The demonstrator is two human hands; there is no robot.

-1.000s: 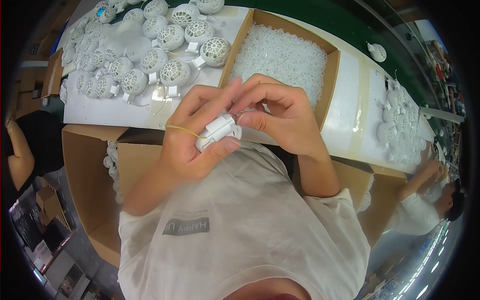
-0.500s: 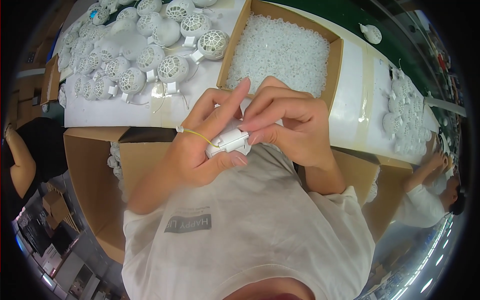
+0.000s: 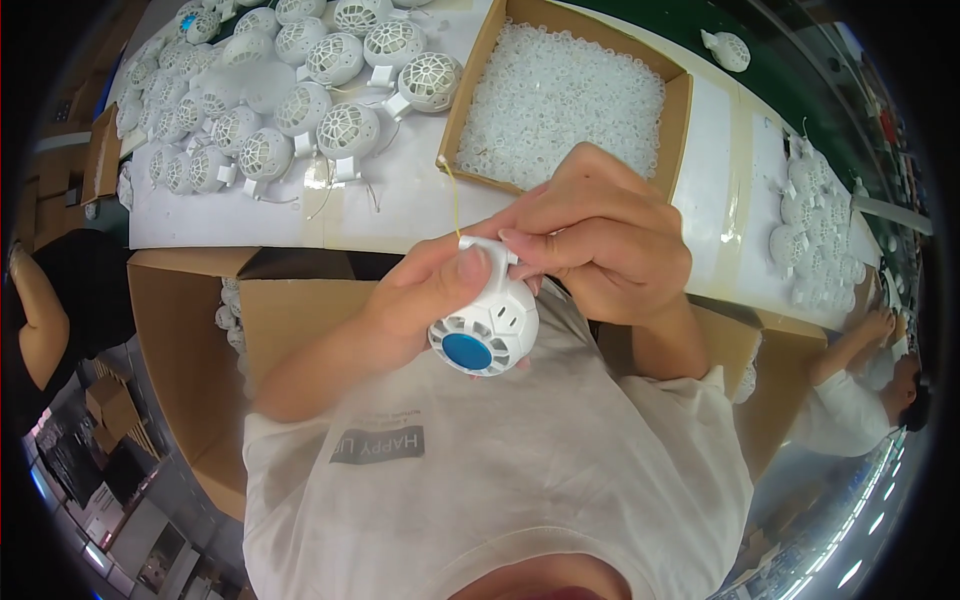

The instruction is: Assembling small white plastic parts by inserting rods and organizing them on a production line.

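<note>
Left hand: the left hand [image 3: 420, 300] is curled closed around a small white fan [image 3: 485, 325], thumb pressed on the fan's upper part, fingers wrapped behind it.
Right hand: the right hand [image 3: 600, 240] is bent closed over the top of the same fan, fingertips pinching its white handle stub from above.
Fan: round ribbed white body with a blue disc in the centre of the face turned toward the camera; it is held in the air in front of the person's chest, just off the near edge of the desk.
Wire: a thin yellow wire [image 3: 452, 200] rises from the fan's top toward the desk.
Box of parts: an open cardboard box [image 3: 470, 105] filled with small translucent white pieces sits on the desk just beyond the hands.
Finished fans: a group of white caged fans [image 3: 300, 90] lies toward the far left corner of the desk [image 3: 400, 205].
Right end: more white fans [image 3: 815, 240] lie near the desk's right edge, where another person's hand [image 3: 880, 325] reaches in.
Below the desk: a large cardboard carton [image 3: 180, 340] stands at the person's left.
</note>
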